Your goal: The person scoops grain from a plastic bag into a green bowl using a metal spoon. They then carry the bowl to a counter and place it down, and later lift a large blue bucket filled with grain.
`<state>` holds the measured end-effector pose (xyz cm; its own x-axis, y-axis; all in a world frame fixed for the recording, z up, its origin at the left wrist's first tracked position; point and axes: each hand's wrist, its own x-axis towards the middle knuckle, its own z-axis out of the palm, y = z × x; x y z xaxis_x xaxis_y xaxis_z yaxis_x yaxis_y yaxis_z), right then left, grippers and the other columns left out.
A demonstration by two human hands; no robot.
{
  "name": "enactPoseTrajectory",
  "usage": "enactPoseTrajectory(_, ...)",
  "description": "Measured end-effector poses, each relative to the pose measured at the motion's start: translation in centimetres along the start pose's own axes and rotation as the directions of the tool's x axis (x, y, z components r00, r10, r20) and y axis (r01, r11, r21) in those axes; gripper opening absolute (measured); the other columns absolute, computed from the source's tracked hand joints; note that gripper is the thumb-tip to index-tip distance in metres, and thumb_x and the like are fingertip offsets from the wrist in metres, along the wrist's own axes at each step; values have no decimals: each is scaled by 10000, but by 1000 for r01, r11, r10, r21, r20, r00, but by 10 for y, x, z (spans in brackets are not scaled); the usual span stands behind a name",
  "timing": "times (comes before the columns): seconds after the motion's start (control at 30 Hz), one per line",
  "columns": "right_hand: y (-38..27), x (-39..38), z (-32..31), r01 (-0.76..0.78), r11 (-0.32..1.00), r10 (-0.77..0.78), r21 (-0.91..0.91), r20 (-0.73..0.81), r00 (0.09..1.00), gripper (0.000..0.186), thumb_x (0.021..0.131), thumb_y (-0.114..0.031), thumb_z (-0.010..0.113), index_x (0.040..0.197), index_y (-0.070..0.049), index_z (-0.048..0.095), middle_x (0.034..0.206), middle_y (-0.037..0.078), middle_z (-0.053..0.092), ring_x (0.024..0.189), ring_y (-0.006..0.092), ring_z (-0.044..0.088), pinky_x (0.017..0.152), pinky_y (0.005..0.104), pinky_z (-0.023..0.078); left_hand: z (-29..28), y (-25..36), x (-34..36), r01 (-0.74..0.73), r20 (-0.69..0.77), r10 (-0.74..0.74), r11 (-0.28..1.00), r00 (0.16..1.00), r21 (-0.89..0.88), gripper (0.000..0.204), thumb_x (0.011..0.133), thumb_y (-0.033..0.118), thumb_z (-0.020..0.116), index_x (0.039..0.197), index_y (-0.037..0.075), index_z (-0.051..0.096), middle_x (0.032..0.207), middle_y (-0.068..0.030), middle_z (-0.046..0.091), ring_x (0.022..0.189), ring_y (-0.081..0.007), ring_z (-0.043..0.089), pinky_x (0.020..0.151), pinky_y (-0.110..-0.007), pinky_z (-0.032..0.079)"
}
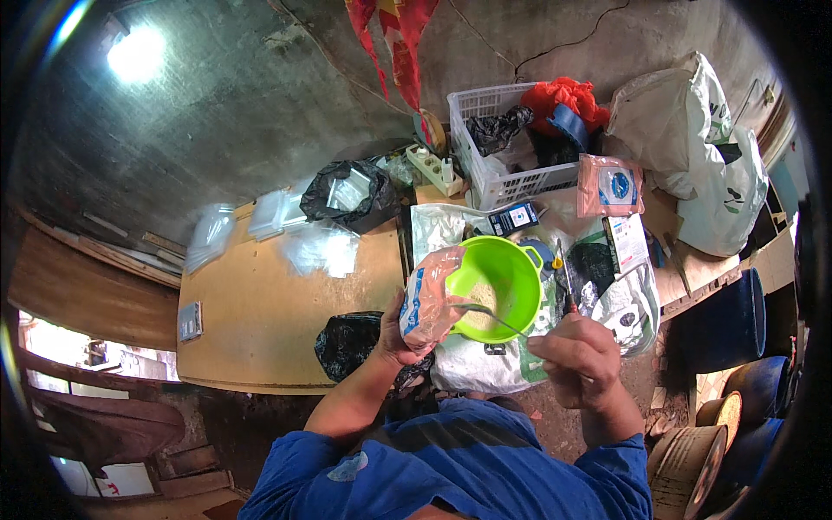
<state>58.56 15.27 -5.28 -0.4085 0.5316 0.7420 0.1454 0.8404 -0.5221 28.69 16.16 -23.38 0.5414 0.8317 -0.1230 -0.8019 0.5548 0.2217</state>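
Note:
My left hand (397, 334) is wrapped round a plastic packet (425, 299), pinkish and see-through with a blue and white label. The packet leans over the left rim of a lime-green bowl (522, 282). Some pale, grainy powder (482, 297) lies in the bowl. Pinched in my right hand (582, 360) is the handle of a metal spoon (498, 318). The spoon's head is at the packet's right end; whether it is inside cannot be made out. My right hand is off the near right side of the bowl.
White sacking (477, 368) lies beneath the bowl. Behind stand a white crate (511, 186), a power strip (433, 169) and a filled pink packet (610, 185). Clear bags (321, 249) and a black bag (381, 204) are on the wooden table (260, 338). Blue drums (724, 321) stand right.

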Motion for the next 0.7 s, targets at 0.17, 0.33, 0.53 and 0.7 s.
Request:
enactPoseTrajectory(0.17, -1, 9, 4, 81, 997, -81, 7, 199, 977, 413, 686, -64, 752, 1096, -51, 710, 846, 45, 635, 659, 202, 627, 554, 344, 492, 36, -5, -2, -80, -32, 92, 959, 995, 270, 920, 899, 668, 555, 1550, 75, 291, 1510, -188, 442, 1257, -365, 562, 1003, -504, 493)
enactPoseTrajectory(0.33, -5, 7, 17, 154, 987, -133, -52, 283, 950, 371, 743, -123, 682, 1109, -65, 705, 881, 36, 625, 678, 186, 627, 580, 338, 513, 53, -6, -3, -91, -65, 112, 960, 992, 265, 869, 925, 603, 577, 1555, 79, 289, 1557, -146, 402, 1371, -331, 472, 1153, -507, 362)
enactPoseTrajectory(0.53, -11, 3, 28, 112, 988, -139, 109, 286, 948, 406, 742, -139, 677, 1142, -66, 691, 902, 38, 631, 683, 187, 628, 579, 337, 512, 43, -9, -7, -108, -94, 127, 976, 987, 187, 768, 943, 522, 614, 1507, 62, 368, 1507, -166, 459, 1367, -307, 483, 1152, -478, 378)
enactPoseTrajectory(0.7, -7, 6, 30, 148, 987, -159, 58, 290, 944, 418, 740, -123, 683, 1154, -64, 686, 875, 40, 627, 665, 189, 620, 563, 347, 504, 28, -10, -11, -3, -61, 18, 972, 998, 237, 712, 1003, 561, 456, 1503, 60, 377, 1504, -165, 457, 1359, -316, 474, 1170, -467, 354)
